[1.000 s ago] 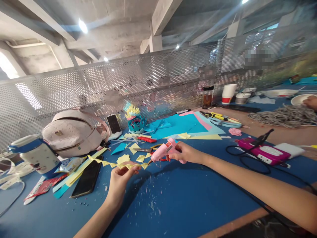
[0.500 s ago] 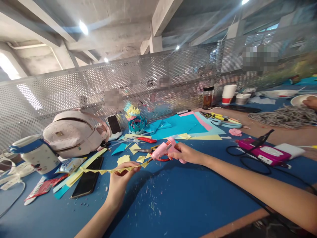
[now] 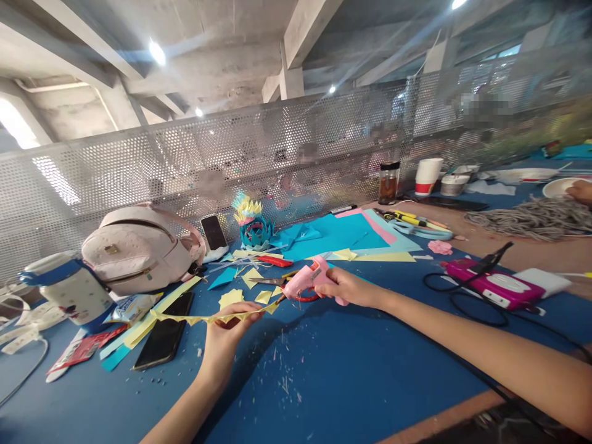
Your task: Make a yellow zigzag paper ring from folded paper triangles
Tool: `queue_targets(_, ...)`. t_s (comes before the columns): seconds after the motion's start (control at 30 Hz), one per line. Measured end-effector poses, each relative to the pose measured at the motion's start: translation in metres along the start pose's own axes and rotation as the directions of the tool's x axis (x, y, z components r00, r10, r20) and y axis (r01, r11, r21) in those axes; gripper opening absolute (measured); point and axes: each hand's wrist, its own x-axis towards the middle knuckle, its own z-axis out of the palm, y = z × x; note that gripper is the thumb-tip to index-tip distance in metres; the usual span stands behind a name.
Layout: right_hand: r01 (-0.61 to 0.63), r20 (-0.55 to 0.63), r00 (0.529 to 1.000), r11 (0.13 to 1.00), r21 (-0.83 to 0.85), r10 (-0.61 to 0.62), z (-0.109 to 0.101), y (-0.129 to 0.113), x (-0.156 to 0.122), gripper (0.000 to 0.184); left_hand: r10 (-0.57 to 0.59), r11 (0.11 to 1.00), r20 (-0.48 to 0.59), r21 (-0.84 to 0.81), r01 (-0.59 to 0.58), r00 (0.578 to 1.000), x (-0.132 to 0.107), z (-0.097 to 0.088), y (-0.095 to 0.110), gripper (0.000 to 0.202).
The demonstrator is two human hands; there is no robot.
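Note:
My left hand (image 3: 230,324) pinches a yellow zigzag-cut paper strip (image 3: 198,319) that stretches out to both sides of the fingers. My right hand (image 3: 345,287) is wrapped round the handle of a pink glue gun (image 3: 303,279). Its nozzle points down and left, at the right end of the strip; whether it touches is hard to tell. Behind the glue gun lie scissors (image 3: 272,280), partly hidden by it. Small yellow paper pieces (image 3: 231,298) rest just beyond my left hand. A layered blue, yellow and pink paper piece with pointed edges (image 3: 254,228) stands farther back.
To the left are a pink backpack (image 3: 124,246), a bottle (image 3: 74,296) and a dark phone (image 3: 164,339). Blue paper sheets (image 3: 333,236) and a red utility knife (image 3: 274,261) lie behind. A magenta power strip (image 3: 493,283) with cables is at right; another person's hand (image 3: 580,191) shows beyond.
Almost nothing differs. The glue gun and both hands keep nearly the same place, with the nozzle still at the strip's right end.

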Motion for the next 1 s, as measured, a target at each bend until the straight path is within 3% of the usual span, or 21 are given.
queue_targets(1.0,-0.013,-0.009,1.000,1.000,-0.010,0.013,0.0000,-0.0034,-0.0004,0.057,-0.007,1.000,-0.005,-0.026,0.007,1.000,-0.0006,-0.0003,-0.0036,0.013)
